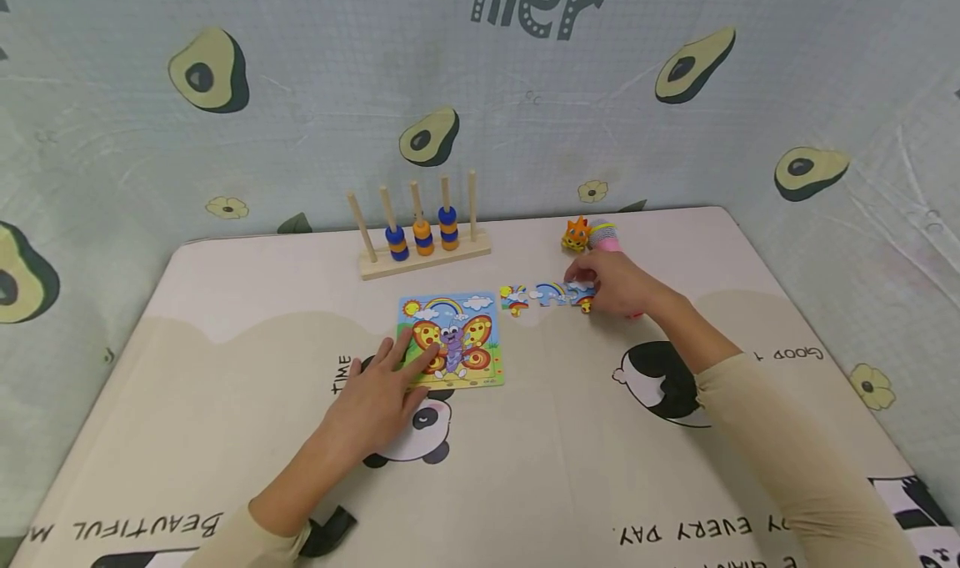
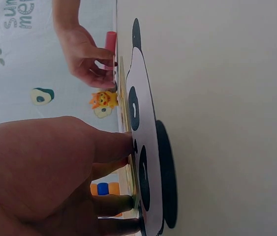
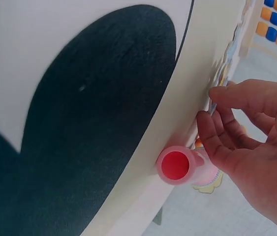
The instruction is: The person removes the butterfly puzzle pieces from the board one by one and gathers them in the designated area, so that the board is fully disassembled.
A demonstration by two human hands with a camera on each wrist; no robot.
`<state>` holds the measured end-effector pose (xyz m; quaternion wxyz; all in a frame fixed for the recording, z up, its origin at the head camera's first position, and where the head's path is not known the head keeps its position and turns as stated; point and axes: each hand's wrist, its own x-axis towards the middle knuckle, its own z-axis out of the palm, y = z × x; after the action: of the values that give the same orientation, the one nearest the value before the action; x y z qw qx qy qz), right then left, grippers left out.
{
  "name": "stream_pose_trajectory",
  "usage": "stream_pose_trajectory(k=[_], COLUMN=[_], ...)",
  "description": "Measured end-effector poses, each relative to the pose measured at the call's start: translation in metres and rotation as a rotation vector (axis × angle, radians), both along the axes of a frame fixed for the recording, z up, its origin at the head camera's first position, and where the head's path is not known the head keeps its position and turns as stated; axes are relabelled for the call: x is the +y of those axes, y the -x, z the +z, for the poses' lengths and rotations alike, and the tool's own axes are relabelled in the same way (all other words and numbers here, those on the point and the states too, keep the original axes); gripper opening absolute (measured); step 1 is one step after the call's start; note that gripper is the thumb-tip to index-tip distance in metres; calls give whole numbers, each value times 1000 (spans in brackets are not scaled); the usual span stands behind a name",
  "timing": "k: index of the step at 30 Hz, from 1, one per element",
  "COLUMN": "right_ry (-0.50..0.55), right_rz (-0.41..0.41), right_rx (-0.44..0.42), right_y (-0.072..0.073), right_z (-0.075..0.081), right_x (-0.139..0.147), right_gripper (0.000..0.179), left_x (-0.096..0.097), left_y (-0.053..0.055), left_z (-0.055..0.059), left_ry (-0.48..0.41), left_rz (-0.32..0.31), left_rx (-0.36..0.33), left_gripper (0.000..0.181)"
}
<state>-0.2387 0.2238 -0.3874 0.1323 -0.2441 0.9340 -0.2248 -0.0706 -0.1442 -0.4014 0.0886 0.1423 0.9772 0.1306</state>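
Patterned bench (image 1: 540, 468). We saw the left hand (image 1: 377, 403), grip loose, fingers resting on the butterfly puzzle (image 1: 453, 341). Past it, the grip of the right hand (image 1: 621, 284) pinched one puzzle piece (image 1: 581, 299), right of two other pieces (image 1: 551, 294). Behind, we noted orange toy (image 1: 576, 235), bead rack (image 1: 423, 239).

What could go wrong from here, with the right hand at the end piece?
1. The right hand pinches the end piece close beside the middle piece, so it might knock that one askew.
2. The round mic lies close to the same hand; a brush could roll it.
3. The left hand rests on the board; sideways pressure might shift it.
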Motion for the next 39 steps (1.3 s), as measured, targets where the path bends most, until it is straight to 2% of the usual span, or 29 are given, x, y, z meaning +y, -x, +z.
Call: stream_pose_trajectory(k=[13,33,39], right_ry=[-53,-90,-89], right_rz=[-10,-20,-19], right_rx=[32,34,22], right_y=[-1,-4,-4], right_z=[1,3,6], right_x=[4,5,3], right_gripper=[44,46,51], left_x=[0,1,1], left_y=[0,-2,-2], left_z=[0,1,0], left_ry=[-6,1,2], left_rz=[1,-5,-4], left_rx=[-1,10,9], left_gripper=[58,58,58])
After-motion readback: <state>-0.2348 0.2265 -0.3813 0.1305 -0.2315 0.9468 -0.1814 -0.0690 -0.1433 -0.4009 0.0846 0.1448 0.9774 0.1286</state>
